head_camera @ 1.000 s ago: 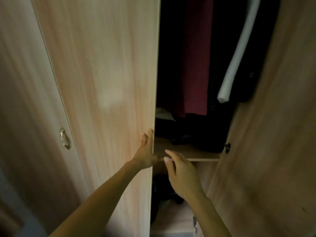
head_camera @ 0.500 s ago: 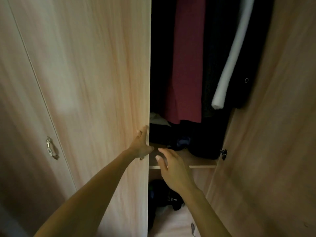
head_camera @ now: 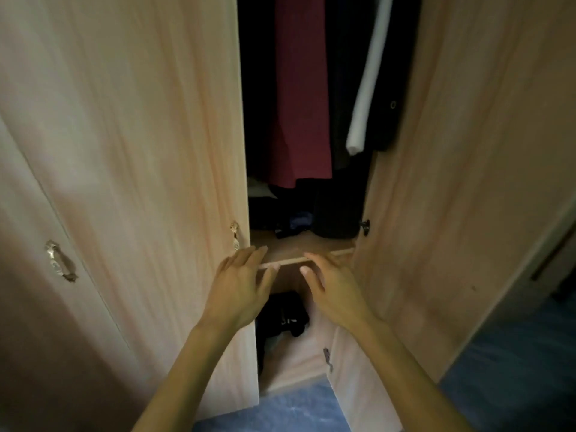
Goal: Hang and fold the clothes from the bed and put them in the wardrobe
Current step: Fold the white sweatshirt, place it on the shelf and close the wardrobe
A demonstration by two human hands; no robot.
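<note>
I face a light wooden wardrobe whose left door (head_camera: 149, 151) and right door (head_camera: 452, 182) stand nearly shut, leaving a narrow gap. In the gap hang a maroon garment (head_camera: 299, 104), dark clothes and a white sleeve (head_camera: 367, 88). Dark folded clothes (head_camera: 296, 222) lie on the shelf (head_camera: 305, 244), and another dark garment (head_camera: 285, 313) lies below it. My left hand (head_camera: 240, 288) floats with spread fingers by the left door's edge, holding nothing. My right hand (head_camera: 333, 288) hangs empty in front of the gap, fingers apart.
A brass handle (head_camera: 234, 235) sits on the left door's edge and another handle (head_camera: 59, 260) on the neighbouring door. A dark knob (head_camera: 365, 226) is on the right door. Blue floor (head_camera: 280, 413) lies below; a doorway (head_camera: 554, 251) opens at right.
My left hand has let go of the left door's edge and dropped back beside my right hand. The view has pulled back and down, showing the floor and the door handle.
</note>
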